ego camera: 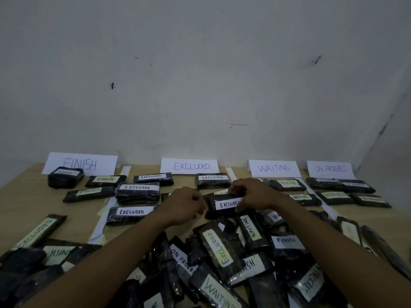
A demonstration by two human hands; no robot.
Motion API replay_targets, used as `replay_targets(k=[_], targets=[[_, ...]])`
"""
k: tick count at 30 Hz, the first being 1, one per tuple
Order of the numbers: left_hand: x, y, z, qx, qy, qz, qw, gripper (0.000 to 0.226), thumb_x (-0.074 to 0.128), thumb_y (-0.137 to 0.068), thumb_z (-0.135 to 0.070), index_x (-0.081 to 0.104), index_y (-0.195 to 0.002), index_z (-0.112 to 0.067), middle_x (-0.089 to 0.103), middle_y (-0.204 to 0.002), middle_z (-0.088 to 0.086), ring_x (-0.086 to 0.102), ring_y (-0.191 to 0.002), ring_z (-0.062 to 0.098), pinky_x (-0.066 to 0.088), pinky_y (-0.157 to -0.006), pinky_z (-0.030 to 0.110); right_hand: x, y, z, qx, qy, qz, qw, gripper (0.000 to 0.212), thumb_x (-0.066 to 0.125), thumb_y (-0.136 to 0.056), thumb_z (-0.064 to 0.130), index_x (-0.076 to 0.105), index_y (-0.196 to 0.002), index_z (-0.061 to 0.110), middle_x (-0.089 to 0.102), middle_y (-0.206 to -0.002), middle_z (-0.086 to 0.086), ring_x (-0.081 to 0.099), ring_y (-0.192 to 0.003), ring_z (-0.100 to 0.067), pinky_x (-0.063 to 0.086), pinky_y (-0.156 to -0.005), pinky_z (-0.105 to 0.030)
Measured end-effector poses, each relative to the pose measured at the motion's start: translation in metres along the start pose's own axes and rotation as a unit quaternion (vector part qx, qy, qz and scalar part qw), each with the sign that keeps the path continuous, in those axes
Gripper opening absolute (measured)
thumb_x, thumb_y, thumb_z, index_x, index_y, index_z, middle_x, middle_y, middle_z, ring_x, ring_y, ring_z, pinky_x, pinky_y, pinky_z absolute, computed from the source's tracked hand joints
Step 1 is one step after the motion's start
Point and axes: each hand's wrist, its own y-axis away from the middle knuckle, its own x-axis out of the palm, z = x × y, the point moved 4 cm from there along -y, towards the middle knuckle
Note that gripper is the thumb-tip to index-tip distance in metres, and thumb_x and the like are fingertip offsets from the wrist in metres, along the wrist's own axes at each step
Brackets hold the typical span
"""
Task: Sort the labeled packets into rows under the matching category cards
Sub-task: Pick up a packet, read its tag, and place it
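The left grip (185,202) is curled at the left end of the black plastic packet with a white EXCLUDED label (226,204); whether it pinches, I cannot tell. The packet's long axis runs left to right, over the pile; the white paper EXCLUDED card (191,166) stands behind, slightly left. The right grip (251,192) grasps the packet's right end.

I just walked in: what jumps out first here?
The left hand and right hand hold one dark EXCLUDED packet at mid-table. Four white category cards lean against the wall behind, and a jumbled heap of unsorted packets crowds the near edge.
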Motion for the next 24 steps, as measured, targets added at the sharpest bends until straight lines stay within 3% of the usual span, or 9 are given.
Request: replay_targets(k=[3,7,12,15,19,24], targets=[[-0.009,-0.014,0.000,0.029,-0.078,-0.069,0.994,0.019,0.052,-0.094,-0.015,0.070,-0.100,-0.014,0.067,-0.103,-0.001,0.059,-0.091,0.013,0.045,-0.081,0.026,0.001,-0.003,-0.003,0.002,-0.011,0.002,1.000,0.042,0.083,-0.063,0.012,0.063,-0.096,0.029,0.065,-0.108,0.002,0.062,-0.097,-0.017,0.055,-0.081,-0.034],[-0.007,-0.047,0.000,0.065,-0.152,-0.001,0.986,0.027,0.050,-0.096,-0.012,0.069,-0.114,-0.017,0.064,-0.123,0.004,0.056,-0.112,0.018,0.045,-0.092,0.030,0.005,-0.003,-0.004,-0.001,-0.023,-0.021,1.000,0.046,0.081,-0.066,0.010,0.066,-0.107,0.025,0.060,-0.113,0.002,0.057,-0.101,-0.014,0.049,-0.083,-0.027],[0.004,-0.083,-0.006,0.066,-0.212,0.052,0.974,0.020,0.061,-0.090,-0.023,0.073,-0.107,-0.027,0.069,-0.115,-0.004,0.058,-0.108,0.015,0.048,-0.092,0.035,0.009,-0.002,-0.010,-0.014,0.002,-0.052,0.999,0.054,0.078,-0.069,0.015,0.065,-0.119,0.028,0.050,-0.102,0.009,0.050,-0.100,-0.012,0.045,-0.082,-0.025],[0.005,-0.095,-0.009,0.065,-0.228,0.058,0.970,0.016,0.070,-0.084,-0.026,0.075,-0.100,-0.027,0.071,-0.104,-0.006,0.062,-0.100,0.013,0.052,-0.087,0.035,0.011,0.001,-0.016,-0.024,-0.028,-0.085,0.996,0.048,0.079,-0.067,0.014,0.064,-0.109,0.032,0.057,-0.105,0.007,0.055,-0.101,-0.010,0.048,-0.079,-0.023],[0.004,-0.104,-0.013,0.063,-0.252,0.041,0.965,0.016,0.073,-0.081,-0.022,0.075,-0.095,-0.030,0.072,-0.103,-0.007,0.062,-0.098,0.012,0.047,-0.076,0.027,0.010,0.003,-0.017,-0.038,-0.043,-0.106,0.993,0.035,0.079,-0.067,0.009,0.066,-0.095,0.027,0.063,-0.098,0.011,0.059,-0.095,-0.006,0.054,-0.082,-0.032],[0.005,-0.109,-0.012,0.063,-0.255,0.021,0.965,0.019,0.068,-0.084,-0.016,0.075,-0.094,-0.031,0.072,-0.102,-0.008,0.063,-0.097,0.013,0.043,-0.071,0.025,0.012,0.002,-0.010,-0.050,-0.043,-0.097,0.993,0.037,0.079,-0.069,0.008,0.073,-0.103,0.021,0.061,-0.089,0.020,0.058,-0.089,0.005,0.047,-0.078,-0.013]])
